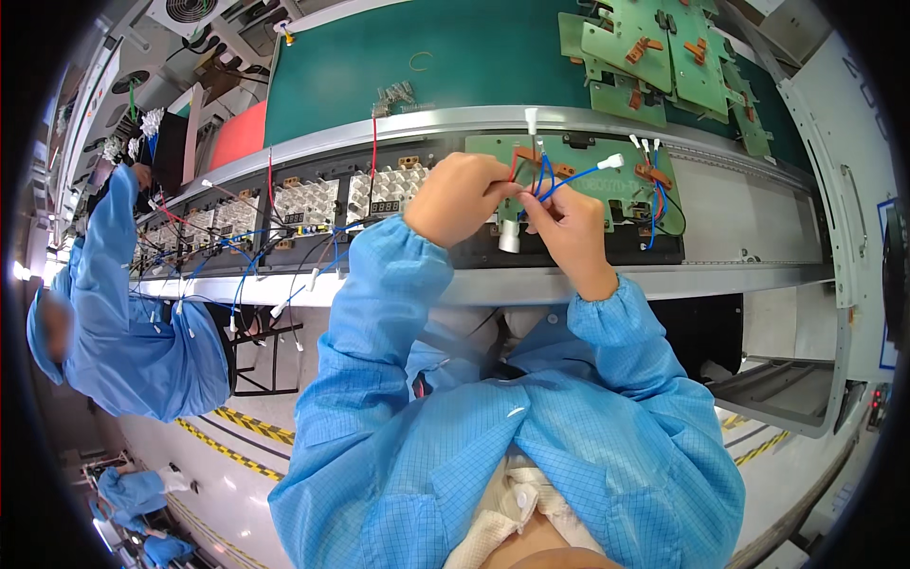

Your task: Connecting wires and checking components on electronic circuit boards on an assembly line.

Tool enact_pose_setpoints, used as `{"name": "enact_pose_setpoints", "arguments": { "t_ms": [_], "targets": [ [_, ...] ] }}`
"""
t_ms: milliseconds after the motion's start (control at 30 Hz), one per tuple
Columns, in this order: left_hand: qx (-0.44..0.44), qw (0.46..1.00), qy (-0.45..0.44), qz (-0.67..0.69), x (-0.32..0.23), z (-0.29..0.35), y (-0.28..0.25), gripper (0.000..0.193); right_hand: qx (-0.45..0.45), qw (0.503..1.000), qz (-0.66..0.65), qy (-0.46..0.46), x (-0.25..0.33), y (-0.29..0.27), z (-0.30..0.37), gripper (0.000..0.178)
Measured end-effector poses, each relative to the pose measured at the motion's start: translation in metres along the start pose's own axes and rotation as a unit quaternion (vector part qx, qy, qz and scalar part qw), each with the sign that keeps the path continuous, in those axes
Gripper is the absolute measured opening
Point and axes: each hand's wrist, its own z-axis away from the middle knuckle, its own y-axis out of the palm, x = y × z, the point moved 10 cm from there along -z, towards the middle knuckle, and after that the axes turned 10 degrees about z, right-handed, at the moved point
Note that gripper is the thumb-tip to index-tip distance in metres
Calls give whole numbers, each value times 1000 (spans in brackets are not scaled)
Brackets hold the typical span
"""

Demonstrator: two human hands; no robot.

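Green conveyor belt (pixel 455 66) runs beyond the metal rail (pixel 455 121); open belt above, stacked green boards (pixel 664 57) far right. My left hand (pixel 460 197) and right hand (pixel 569 228) both pinch the blue wires (pixel 550 178) over the green circuit board (pixel 607 185), white connectors at the ends.

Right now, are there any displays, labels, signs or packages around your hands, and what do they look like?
Digit display: small dark rectangle with faint red numerals, set in the white panel left of the left hand.
Printed marking: pale strip of lettering on the green circuit board, just above the right hand.
Indicator panel: small dark box with red lights, far right edge.
Floor marking: yellow and black striped tape.
No packages show.
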Motion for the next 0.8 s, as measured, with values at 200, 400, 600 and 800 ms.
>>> {"name": "enact_pose_setpoints", "arguments": {
  "t_ms": [200,400,600,800],
  "targets": [
    [91,992,30,-86,-4,-7,19,13,-7,997,-66,24,-13,7,3,14],
    [212,966,-43,-144,-4,-15,34,12,13,995,-84,58,-10,7,2,12],
    [161,982,47,89,-12,-3,21,14,13,997,-68,41,-15,9,7,12],
    [67,989,53,120,-5,16,16,16,81,994,-78,-12,-3,8,8,10]
  ]
}}
